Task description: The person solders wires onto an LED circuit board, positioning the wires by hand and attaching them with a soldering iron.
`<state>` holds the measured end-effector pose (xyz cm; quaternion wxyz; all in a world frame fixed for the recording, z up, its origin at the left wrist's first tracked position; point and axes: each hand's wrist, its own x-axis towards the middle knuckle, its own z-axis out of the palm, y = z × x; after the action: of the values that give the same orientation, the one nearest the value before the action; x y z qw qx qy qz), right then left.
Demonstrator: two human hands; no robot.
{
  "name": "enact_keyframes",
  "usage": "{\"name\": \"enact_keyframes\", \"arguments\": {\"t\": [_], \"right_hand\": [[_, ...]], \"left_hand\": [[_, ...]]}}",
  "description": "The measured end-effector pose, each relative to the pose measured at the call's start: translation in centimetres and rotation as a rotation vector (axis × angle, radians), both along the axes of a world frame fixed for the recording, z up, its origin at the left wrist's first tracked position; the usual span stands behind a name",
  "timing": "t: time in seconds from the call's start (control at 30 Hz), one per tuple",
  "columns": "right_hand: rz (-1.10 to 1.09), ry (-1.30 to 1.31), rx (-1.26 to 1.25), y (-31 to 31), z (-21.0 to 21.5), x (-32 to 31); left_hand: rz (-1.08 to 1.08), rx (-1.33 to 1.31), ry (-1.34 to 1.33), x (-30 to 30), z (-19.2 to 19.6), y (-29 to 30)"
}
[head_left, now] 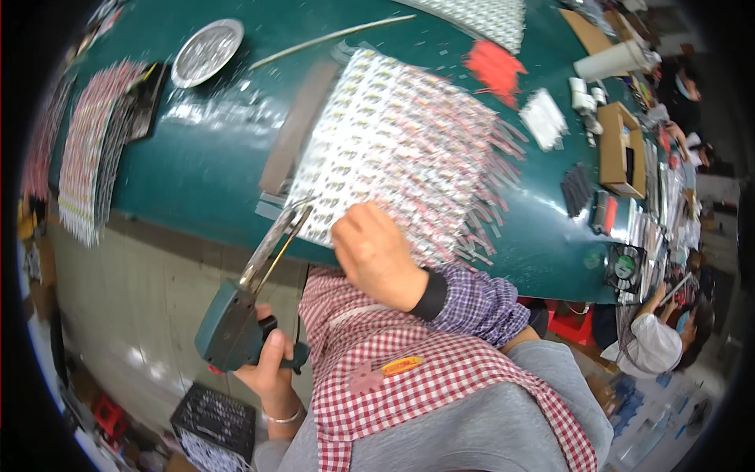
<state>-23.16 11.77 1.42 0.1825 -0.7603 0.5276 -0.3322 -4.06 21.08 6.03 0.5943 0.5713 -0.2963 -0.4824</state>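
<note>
My left hand [271, 377] is wrapped round the black grip of a dark green pistol-shaped tool [228, 326]. Two long thin metal prongs run from the tool up to the near left corner of a printed white sheet [377, 134]. Rows of small dark motifs cover the sheet's left part, and loose pink and white strips fringe its right edge. Over the near edge of the sheet, my right hand [377, 256] is closed with its fingertips curled down. Whatever it pinches is hidden. A brown flat bar [299, 130] lies along the sheet's left side.
On the green table [212, 157] are a round metal dish [207, 53], a thin stick [330, 41], a red bundle [493, 69], a white stack [543, 119] and a cardboard box [621, 149]. Stacked fringed sheets [98, 149] hang over the left edge. A co-worker [661, 334] sits at the right.
</note>
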Motion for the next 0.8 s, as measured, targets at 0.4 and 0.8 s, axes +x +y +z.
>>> {"name": "enact_keyframes", "arguments": {"t": [0.4, 0.8], "right_hand": [[-0.886, 0.365, -0.064, 1.0, 2.6, -28.2], [-0.994, 0.404, -0.079, 3.6, -0.6, -35.2]], "left_hand": [[-0.046, 0.099, -0.026, -0.9, -0.7, -4.8], [-0.259, 0.064, -0.145, -3.5, -0.1, -8.4]]}}
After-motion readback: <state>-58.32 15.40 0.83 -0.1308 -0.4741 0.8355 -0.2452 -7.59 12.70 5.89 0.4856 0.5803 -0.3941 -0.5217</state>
